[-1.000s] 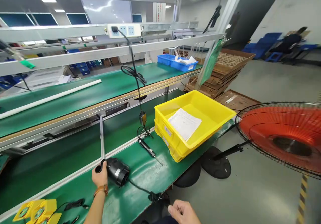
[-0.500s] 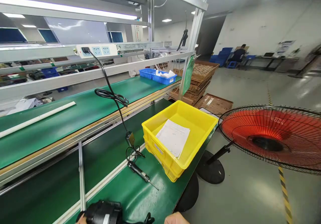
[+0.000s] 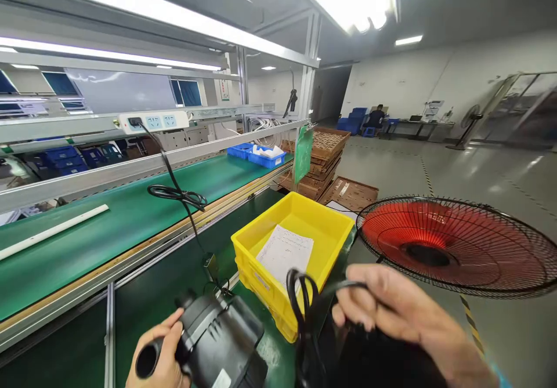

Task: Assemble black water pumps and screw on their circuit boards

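My left hand [image 3: 162,350] grips a black pump [image 3: 221,341] by its round, open pipe end at the lower middle. The pump is a bulky plastic body with vent slots and a white label. My right hand [image 3: 387,304] is closed on a black cable [image 3: 307,318], pinching it between thumb and fingers. Loops of this cable hang blurred between the pump and my right hand. Behind them stands a yellow bin [image 3: 319,225] with a written paper sheet [image 3: 285,253] inside. The electric screwdriver on the bench is largely hidden by the pump.
A red-bladed fan [image 3: 435,246] stands close on the right. A power strip [image 3: 154,121] hangs on the rail, its cord running down to a small black box [image 3: 210,265]. Blue trays [image 3: 266,159] sit on the green upper shelf. A seated person [image 3: 376,118] is far back.
The pump has come up from the bench into clearer view in my left hand. My right hand has risen, lifting the looped cable. The camera view has shifted.
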Available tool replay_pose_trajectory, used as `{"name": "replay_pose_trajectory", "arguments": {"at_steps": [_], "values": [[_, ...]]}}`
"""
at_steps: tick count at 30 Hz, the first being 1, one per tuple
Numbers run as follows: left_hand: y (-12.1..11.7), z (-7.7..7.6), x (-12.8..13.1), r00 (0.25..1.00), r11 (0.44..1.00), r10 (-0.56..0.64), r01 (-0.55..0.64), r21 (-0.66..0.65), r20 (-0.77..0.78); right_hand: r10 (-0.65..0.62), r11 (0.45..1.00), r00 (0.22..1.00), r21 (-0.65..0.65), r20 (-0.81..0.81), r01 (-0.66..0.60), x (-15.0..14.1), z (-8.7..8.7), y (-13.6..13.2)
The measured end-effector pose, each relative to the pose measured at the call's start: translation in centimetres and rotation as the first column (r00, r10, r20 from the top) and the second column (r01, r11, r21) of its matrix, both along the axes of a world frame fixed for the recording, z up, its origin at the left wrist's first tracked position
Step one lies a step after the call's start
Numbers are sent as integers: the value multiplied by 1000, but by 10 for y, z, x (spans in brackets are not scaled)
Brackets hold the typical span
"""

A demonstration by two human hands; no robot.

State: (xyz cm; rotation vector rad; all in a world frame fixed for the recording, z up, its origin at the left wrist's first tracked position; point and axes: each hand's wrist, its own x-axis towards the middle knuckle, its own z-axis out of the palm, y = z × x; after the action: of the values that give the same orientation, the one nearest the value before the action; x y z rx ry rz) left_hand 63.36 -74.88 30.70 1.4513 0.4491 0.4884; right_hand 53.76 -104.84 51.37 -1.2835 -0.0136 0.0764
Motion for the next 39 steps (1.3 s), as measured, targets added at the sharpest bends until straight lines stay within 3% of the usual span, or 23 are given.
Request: {"name": "replay_pose_trajectory", "arguments": {"at_steps": [2,3,5,8,10,12,14,18,21,25,29,33,37,39], "values": [[-46,60,18,991,991,-27,43,-125,128,-88,996,992,14,86,87,23,39,-16],[-67,86,27,985,985,-12,42,-169,173,-75,997,989,0,125,76,38,58,-25],[-105,126,49,965,965,27,42,-257,260,-41,999,984,24,176,38,74,94,-44],[-153,156,85,930,937,93,39,-346,357,-22,994,982,114,186,0,134,129,-75],[-180,161,111,905,929,140,22,-370,403,-32,987,975,158,220,-3,172,133,-100],[-204,154,135,890,935,171,-10,-356,422,-36,986,966,164,255,-7,207,117,-128],[-226,136,155,906,964,160,-59,-258,392,-58,992,964,121,260,27,236,85,-158],[-262,72,173,973,990,128,-135,27,195,-204,968,961,-106,188,226,274,-9,-211],[-283,22,173,993,979,119,-122,161,28,-237,938,964,-229,119,259,284,-79,-238],[-304,-23,169,986,951,54,-3,308,-157,-248,832,967,-497,62,246,288,-143,-267],[-318,-46,169,955,917,-47,157,367,-292,-220,602,972,-772,85,204,289,-171,-285],[-323,-50,168,913,888,-170,305,345,-370,-150,381,975,-901,161,207,292,-179,-288],[-293,-34,143,902,864,-242,368,344,-357,-91,231,974,-947,208,223,304,-182,-310],[-261,-25,118,938,891,-187,287,351,-291,-114,226,984,-961,139,162,309,-189,-334]]}}
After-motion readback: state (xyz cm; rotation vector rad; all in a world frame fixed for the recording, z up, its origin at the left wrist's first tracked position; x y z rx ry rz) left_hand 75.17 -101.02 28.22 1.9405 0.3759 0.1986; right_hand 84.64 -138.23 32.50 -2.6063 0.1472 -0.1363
